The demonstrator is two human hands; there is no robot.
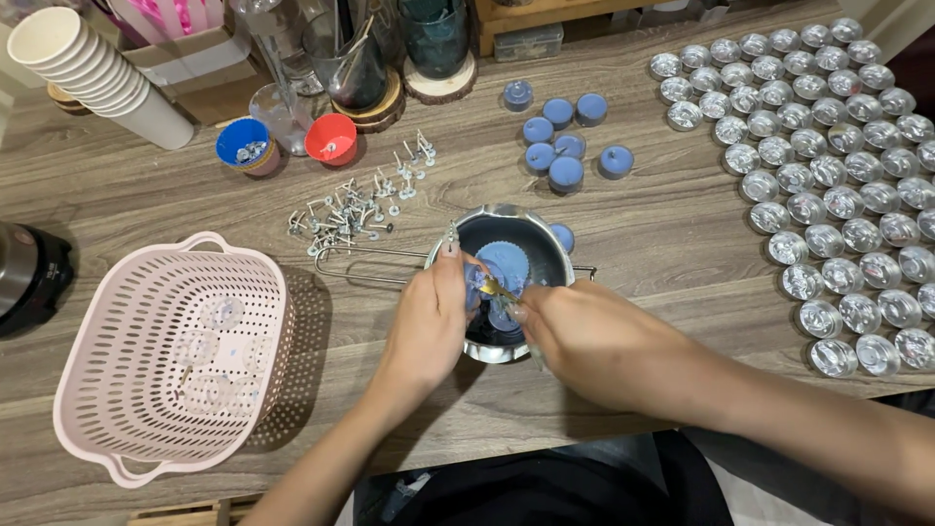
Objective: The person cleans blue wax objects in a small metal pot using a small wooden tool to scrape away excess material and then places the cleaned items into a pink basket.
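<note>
Both hands work over the small round steel melting pot with a long wire handle (502, 282) at the middle of the wood-grain counter (662, 234): the left hand (433, 317) is pinched narrow on a small blue wax candle (475, 282) held just above the pot's rim, and the right hand (575, 331) is closed on a thin brass-coloured tool (497, 288) whose tip presses into that candle. The risk I see is the tip slipping off the wax and jabbing the left fingertips, which sit right beside it; a hard push could also tip the light pot by its rim and spill its contents. The pot holds blue wax pieces, among them a scalloped blue disc (506, 261). The pale pink perforated plastic basket (170, 356) to the left holds a few clear round cups, hard to make out. A small blue cup (243, 143) holds metal bits, and the red cup beside it (332, 138) seems to hold one or two. Loose metal wick tabs (355, 206) lie scattered behind the pot, near a cluster of whole blue tealight candles (560, 141). Rows of empty silver tealight cups (838, 185) cover the right side, and a stack of white paper cups (97, 73) lies at the far left.
</note>
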